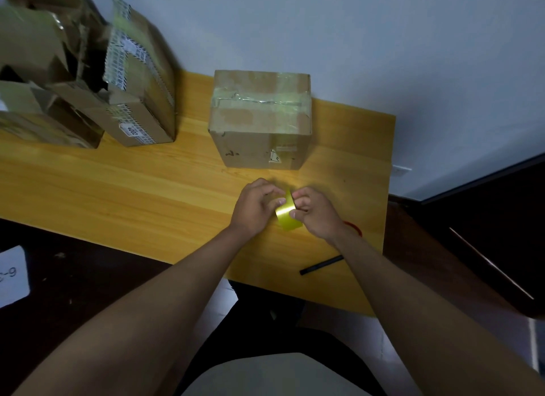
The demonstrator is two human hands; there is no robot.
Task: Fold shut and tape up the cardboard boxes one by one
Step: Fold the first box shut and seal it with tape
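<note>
Your left hand (253,207) and right hand (317,214) meet just above the wooden bench (118,183), both gripping a yellow roll of tape (287,214) between them, fingers curled around it. Just beyond your hands a closed cardboard box (261,120) stands on the bench, its top seam covered with clear tape, and at the far left lies a heap of opened boxes (82,74) with loose flaps. A black pen (321,265) lies on the bench near your right forearm, and a white label (13,276) rests on the dark surface at the lower left.
</note>
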